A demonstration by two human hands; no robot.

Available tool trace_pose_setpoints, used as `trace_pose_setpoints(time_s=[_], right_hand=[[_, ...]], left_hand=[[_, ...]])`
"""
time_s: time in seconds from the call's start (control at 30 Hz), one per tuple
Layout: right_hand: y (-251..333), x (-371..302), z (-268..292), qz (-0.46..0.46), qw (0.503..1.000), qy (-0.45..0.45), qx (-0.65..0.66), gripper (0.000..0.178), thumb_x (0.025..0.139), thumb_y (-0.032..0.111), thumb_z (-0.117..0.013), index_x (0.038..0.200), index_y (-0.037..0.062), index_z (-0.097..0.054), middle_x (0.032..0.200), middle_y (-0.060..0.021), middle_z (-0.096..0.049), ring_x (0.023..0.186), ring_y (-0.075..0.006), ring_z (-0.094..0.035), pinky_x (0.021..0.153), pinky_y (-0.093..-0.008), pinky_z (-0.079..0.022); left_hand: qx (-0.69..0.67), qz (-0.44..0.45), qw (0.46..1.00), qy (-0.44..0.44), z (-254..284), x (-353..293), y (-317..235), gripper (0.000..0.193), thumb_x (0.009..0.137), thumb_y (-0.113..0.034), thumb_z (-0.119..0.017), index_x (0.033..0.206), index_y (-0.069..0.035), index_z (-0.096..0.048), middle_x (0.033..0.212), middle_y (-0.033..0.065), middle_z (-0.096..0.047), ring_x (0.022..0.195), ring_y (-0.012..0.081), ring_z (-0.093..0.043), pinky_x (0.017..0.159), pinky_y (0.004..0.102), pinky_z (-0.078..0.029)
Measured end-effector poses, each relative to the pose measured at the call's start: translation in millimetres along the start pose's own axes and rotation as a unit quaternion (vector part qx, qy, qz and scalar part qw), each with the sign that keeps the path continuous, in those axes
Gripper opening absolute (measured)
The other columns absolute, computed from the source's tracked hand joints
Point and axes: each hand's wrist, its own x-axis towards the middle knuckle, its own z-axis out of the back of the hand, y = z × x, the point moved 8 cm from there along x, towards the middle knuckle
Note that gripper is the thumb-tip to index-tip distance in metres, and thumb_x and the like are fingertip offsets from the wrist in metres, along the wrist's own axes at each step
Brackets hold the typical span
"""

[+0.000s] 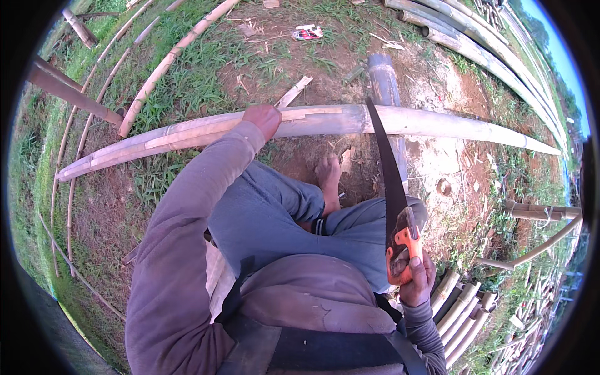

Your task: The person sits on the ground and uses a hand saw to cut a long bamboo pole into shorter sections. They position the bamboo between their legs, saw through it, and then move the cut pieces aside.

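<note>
A long split bamboo pole (325, 122) lies crosswise in front of me. My left hand (264, 120) is closed around its upper side, left of the middle, its fingertips mostly hidden. In my right hand (417, 281) is a handsaw (392, 181) with a dark blade and an orange handle, held low near my right thigh. The blade points away from me, and its tip overlaps the pole beside a node; whether it touches cannot be told. Beneath the pole runs a thicker greyish bamboo log (384, 78), pointing away from me.
Thick bamboo poles (462, 40) lie at the far right, and cut lengths (462, 306) are stacked near right. Thin poles (103, 100) and a brown post (78, 94) stand left. A red-and-white packet (307, 32) lies on the grass. My bare foot (329, 178) is close behind the pole.
</note>
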Motion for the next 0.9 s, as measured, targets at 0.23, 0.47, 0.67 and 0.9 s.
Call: trace_pose_setpoints(time_s=[0.23,0.47,0.67,0.9], right_hand=[[-18.0,-38.1,-40.8,-0.046,0.993,0.085,-0.067,0.045,0.104,0.041,-0.063,0.107,-0.0036,-0.065,0.076,-0.0056,-0.064,0.067,-0.0121,-0.06,0.062,-0.0265,-0.047],[-27.0,-53.4,-62.5,-0.069,0.985,0.118,-0.105,0.052,0.104,0.044,-0.062,0.116,-0.0063,-0.066,0.084,-0.0045,-0.064,0.075,-0.0104,-0.057,0.07,-0.0274,-0.047],[-32.1,-48.3,-78.6,-0.049,0.985,0.139,-0.092,0.051,0.105,0.044,-0.06,0.114,-0.0059,-0.065,0.083,-0.0062,-0.065,0.076,-0.0129,-0.061,0.072,-0.029,-0.049],[-40.2,-51.4,-86.3,-0.042,0.987,0.145,-0.06,0.048,0.108,0.041,-0.061,0.12,-0.0054,-0.065,0.087,-0.0051,-0.065,0.078,-0.0111,-0.06,0.073,-0.0281,-0.05]], left_hand=[[0.008,-0.012,1.0,-0.009,12.5,7.8,-4.1,0.015,0.086,-0.002,-0.068,0.095,-0.005,-0.08,0.1,0.0178,-0.078,0.098,0.0368,-0.077,0.081,0.0473,-0.063],[-0.005,-0.001,1.0,0.012,10.8,12.8,-1.8,0.016,0.087,-0.001,-0.068,0.097,-0.005,-0.08,0.103,0.0171,-0.078,0.101,0.0368,-0.077,0.084,0.0469,-0.063],[0.008,-0.008,1.0,0.028,10.7,15.3,1.1,0.017,0.089,-0.001,-0.068,0.101,-0.004,-0.079,0.105,0.0186,-0.078,0.103,0.0374,-0.076,0.087,0.0468,-0.062],[-0.004,-0.002,0.999,0.042,15.2,13.1,-2.1,0.017,0.09,-0.005,-0.069,0.104,-0.004,-0.078,0.109,0.0189,-0.077,0.104,0.0378,-0.076,0.087,0.0479,-0.062]])
